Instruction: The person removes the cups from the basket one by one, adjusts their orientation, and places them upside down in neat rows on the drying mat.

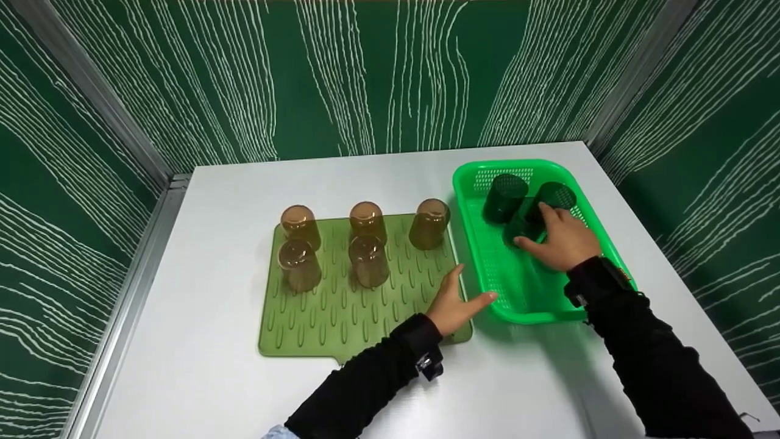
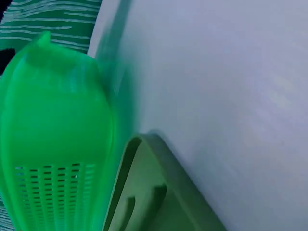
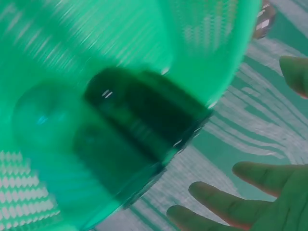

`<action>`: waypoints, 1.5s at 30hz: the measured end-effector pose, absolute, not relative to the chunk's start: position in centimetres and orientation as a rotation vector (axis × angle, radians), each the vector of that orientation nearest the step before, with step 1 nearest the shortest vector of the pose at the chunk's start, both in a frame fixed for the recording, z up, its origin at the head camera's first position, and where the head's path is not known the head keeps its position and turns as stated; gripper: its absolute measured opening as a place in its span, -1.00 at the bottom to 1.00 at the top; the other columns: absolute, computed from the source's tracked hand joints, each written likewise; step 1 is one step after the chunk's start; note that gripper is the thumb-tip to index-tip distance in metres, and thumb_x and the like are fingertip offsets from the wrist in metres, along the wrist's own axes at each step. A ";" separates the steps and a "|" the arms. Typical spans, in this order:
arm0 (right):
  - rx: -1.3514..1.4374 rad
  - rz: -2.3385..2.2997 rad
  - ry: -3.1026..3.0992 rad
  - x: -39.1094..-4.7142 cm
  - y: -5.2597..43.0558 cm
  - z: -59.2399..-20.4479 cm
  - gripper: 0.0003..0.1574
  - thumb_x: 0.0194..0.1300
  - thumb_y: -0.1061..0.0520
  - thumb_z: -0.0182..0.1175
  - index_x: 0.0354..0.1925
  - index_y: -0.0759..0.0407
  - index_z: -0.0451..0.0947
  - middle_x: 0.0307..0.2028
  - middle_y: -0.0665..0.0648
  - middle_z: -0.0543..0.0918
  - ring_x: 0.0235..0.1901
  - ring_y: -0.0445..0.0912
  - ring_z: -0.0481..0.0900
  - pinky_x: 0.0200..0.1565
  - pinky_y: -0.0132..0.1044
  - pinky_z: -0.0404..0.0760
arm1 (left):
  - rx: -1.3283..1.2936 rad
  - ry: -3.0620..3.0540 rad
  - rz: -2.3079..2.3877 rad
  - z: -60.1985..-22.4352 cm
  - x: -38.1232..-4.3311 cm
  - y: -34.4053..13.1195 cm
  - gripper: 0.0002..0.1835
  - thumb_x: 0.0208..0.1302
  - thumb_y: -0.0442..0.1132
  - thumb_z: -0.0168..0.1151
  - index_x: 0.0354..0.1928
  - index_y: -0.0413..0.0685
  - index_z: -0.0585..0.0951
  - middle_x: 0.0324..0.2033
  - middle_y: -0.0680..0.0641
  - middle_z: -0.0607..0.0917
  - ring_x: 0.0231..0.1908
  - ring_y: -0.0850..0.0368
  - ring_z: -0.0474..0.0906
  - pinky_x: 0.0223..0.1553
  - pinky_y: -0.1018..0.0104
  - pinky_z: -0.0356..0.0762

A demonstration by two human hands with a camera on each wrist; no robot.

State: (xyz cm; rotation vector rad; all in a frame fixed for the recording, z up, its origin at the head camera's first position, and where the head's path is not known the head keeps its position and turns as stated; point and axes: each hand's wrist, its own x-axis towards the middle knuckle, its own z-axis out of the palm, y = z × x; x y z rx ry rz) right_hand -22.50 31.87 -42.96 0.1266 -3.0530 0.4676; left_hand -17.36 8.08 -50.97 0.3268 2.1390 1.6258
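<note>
My right hand (image 1: 567, 241) reaches into the green plastic basket (image 1: 530, 317), thumb and fingers spread over the dark cups. One dark cup (image 1: 504, 198) stands at the basket's back left, another (image 1: 557, 194) lies beyond my fingertips, and a third (image 1: 523, 228) is partly hidden by the hand. In the right wrist view, the fingers (image 3: 226, 202) are straight and apart from the blurred cups (image 3: 149, 110). Between basket and green drying mat (image 1: 317, 332), my left hand (image 1: 454, 308) hovers with thumb and fingers spread, holding nothing.
Several amber see-through cups stand upside down on the mat: three along the back, including one at the right (image 1: 430, 225), and two in front, one at the left (image 1: 300, 265). The white table (image 1: 201, 274) is bounded by green, white-streaked panels (image 1: 378, 73).
</note>
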 end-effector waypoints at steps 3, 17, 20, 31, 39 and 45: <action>0.014 0.477 -3.112 -23.2 32.9 -43.4 0.08 0.34 -0.18 0.19 0.46 0.47 0.00 0.27 0.69 0.19 0.20 0.53 0.24 0.15 0.38 0.31 | 0.316 2.151 1.608 -51.1 -17.2 8.6 -0.04 0.33 0.23 0.15 0.56 0.02 -0.08 0.54 -0.16 0.01 0.52 -0.08 0.01 0.45 -0.02 0.15; -0.060 0.278 -3.194 -24.3 34.4 -44.4 -0.18 0.35 -0.04 0.19 0.13 0.72 0.31 0.08 0.76 0.27 0.09 0.59 0.22 0.09 0.36 0.34 | 0.244 2.150 1.630 -51.9 -17.4 10.0 -0.07 0.35 0.14 0.18 0.54 -0.08 -0.03 0.52 -0.20 0.08 0.50 -0.11 0.07 0.45 0.01 0.16; -0.044 0.255 -3.214 -24.4 34.3 -44.8 -0.33 0.34 0.00 0.20 0.03 0.65 0.41 0.07 0.73 0.30 0.11 0.60 0.18 0.08 0.36 0.34 | 0.247 2.125 1.646 -52.0 -17.5 10.1 -0.09 0.37 0.11 0.17 0.55 -0.10 -0.04 0.52 -0.20 0.08 0.50 -0.11 0.06 0.45 0.01 0.17; 0.023 0.426 -3.325 -24.6 34.6 -44.9 -0.53 0.37 0.15 0.09 0.00 0.59 0.43 -0.14 0.60 0.54 -0.23 0.36 0.54 -0.21 0.13 0.49 | 0.236 1.995 1.748 -52.1 -17.6 10.9 -0.09 0.40 -0.02 0.17 0.54 -0.21 -0.10 0.51 -0.24 0.07 0.51 -0.15 0.03 0.45 0.01 0.16; 0.052 0.447 -3.365 -24.7 35.0 -44.7 -0.63 0.37 0.23 0.01 -0.08 0.59 0.45 -0.17 0.61 0.55 -0.21 0.40 0.56 -0.17 0.18 0.51 | 0.182 1.915 1.848 -52.2 -17.4 11.5 -0.14 0.40 -0.12 0.18 0.54 -0.19 -0.07 0.51 -0.23 0.07 0.51 -0.14 0.00 0.47 -0.01 0.10; 0.146 0.435 -3.405 -24.2 34.3 -43.8 -0.81 0.39 0.29 -0.03 -0.36 0.40 0.39 -0.46 0.37 0.47 -0.45 0.15 0.41 -0.32 -0.03 0.34 | 0.161 1.903 1.860 -52.2 -17.4 11.7 -0.13 0.41 -0.10 0.19 0.54 -0.20 -0.07 0.51 -0.24 0.07 0.51 -0.15 -0.01 0.47 -0.01 0.10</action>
